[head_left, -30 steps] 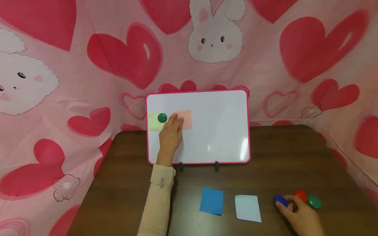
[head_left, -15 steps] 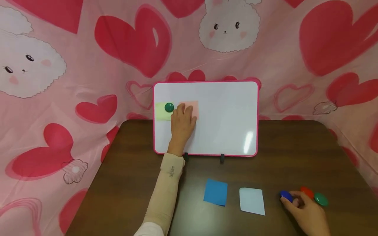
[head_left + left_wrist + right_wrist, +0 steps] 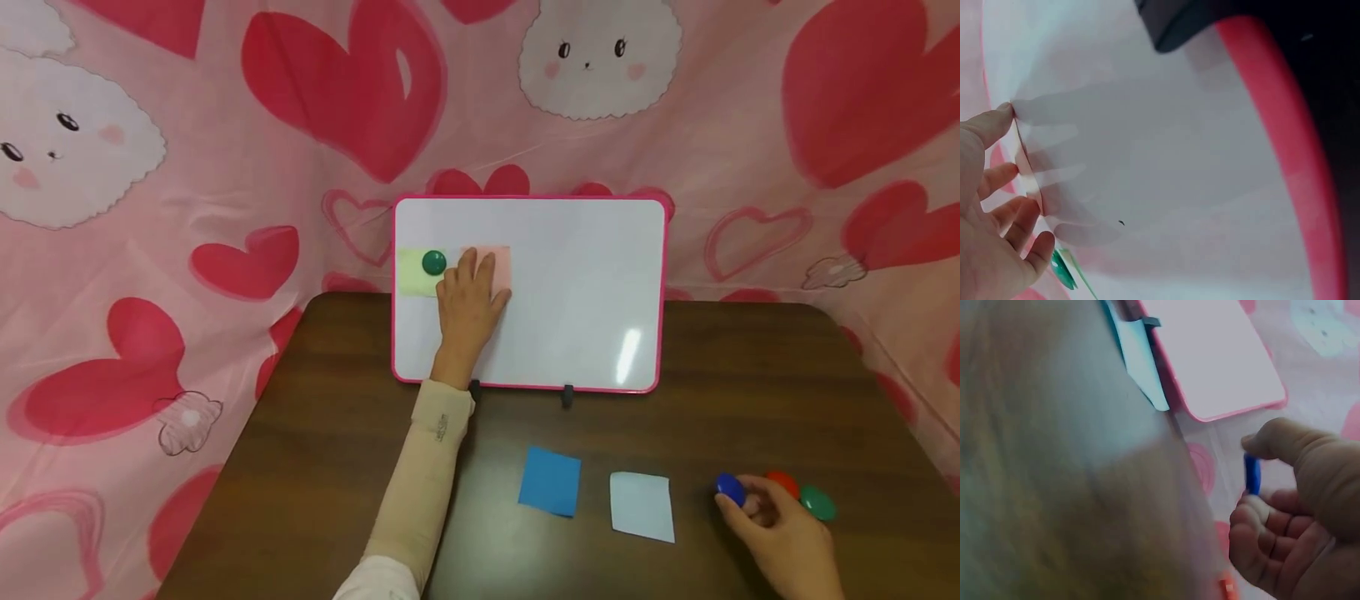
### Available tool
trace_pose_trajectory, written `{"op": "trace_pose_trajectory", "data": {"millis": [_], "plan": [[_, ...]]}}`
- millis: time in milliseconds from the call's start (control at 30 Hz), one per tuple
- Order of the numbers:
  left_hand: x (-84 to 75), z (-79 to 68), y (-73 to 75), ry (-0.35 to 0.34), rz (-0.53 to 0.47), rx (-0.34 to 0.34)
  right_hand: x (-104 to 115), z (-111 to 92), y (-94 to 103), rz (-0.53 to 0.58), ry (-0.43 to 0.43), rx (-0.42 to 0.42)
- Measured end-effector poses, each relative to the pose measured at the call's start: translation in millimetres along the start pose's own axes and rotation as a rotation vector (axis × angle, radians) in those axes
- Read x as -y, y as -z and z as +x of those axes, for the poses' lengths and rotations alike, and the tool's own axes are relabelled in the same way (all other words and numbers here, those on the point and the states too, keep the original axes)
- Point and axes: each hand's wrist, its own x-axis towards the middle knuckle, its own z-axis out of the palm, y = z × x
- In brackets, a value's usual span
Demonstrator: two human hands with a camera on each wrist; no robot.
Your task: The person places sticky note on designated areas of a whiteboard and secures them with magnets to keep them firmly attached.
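Observation:
My left hand [image 3: 468, 308] rests with spread fingers on a pink paper note [image 3: 502, 263], holding it against the whiteboard [image 3: 585, 292]. The left wrist view shows fingertips [image 3: 1004, 109] touching the note's edge. Left of it, a round green magnet [image 3: 434, 262] sits on a yellow-green note [image 3: 409, 280] on the board. Low on the right, my right hand [image 3: 791, 533] pinches a round blue magnet [image 3: 730, 490] between thumb and fingers. Seen edge-on in the right wrist view, the blue magnet [image 3: 1252, 474] is held above the table.
A red magnet [image 3: 783, 483] and another green magnet [image 3: 818, 502] lie beside the right hand. A blue note [image 3: 551, 482] and a pale blue note [image 3: 642, 507] lie on the brown table [image 3: 315, 500]. Black feet [image 3: 567, 395] support the board before a heart-patterned cloth [image 3: 247, 150].
The head view has shifted, so the scene sits higher in it. My left fingers have spread wider over the pink note. My right hand keeps holding the blue magnet near the same place.

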Motion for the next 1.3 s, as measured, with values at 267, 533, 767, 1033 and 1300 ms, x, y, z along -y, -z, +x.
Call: {"op": "trace_pose_trajectory", "data": {"millis": [267,533,767,1033,1300], "plan": [[-1.1,-2.7,3.7,0.014,0.002,0.058,45,7,7.2,0.046,0.234,-0.172],[-3.7,-5.3,3.9,0.030,-0.012,0.067,109,39,11.6,0.055,0.426,-0.217],[-5.2,-5.9,2.0,0.057,-0.012,0.068,167,78,0.4,0.130,0.585,-0.266],[-20.6,13.4,-1.1,0.055,-0.022,0.046,233,146,-5.9,0.198,0.692,-0.309],[-20.6,16.8,2.2,0.071,0.014,0.079,275,183,-31.4,0.198,0.601,-0.206]]}}
